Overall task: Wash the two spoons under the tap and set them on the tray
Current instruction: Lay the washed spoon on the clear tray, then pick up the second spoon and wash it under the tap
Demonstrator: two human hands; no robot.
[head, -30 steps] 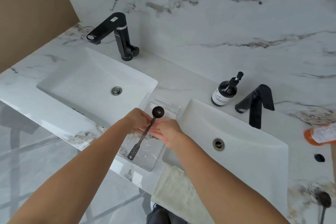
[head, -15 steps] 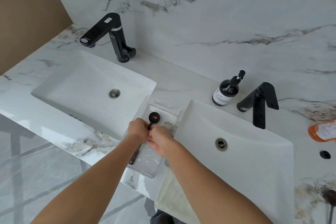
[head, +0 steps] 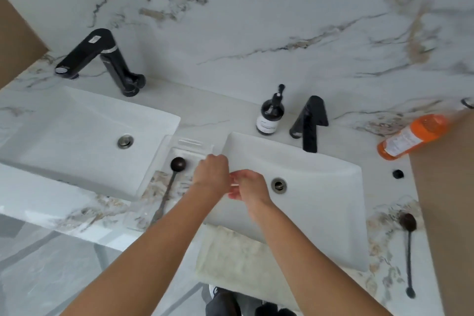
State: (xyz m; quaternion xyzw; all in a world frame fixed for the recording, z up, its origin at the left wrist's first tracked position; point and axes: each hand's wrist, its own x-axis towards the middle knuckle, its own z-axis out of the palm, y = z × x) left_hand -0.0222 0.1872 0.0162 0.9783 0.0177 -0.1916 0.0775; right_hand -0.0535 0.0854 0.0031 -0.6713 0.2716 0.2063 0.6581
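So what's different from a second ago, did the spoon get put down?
Yes. Both hands let go of the spoon, which now lies in the clear tray. The left hand and right hand moved right, empty, over the right sink. The second spoon stays on the counter, right of that sink.

Dark soap bottle point(head: 269, 117) stands on bench point(head: 210, 110) by wall. Orange bottle point(head: 413, 136) lies on its side, far right. Pale towel point(head: 238, 264) hangs at front edge.

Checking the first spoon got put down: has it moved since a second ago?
Yes. The spoon has gone from both hands down into the clear tray between the sinks, lying released, bowl toward the wall.
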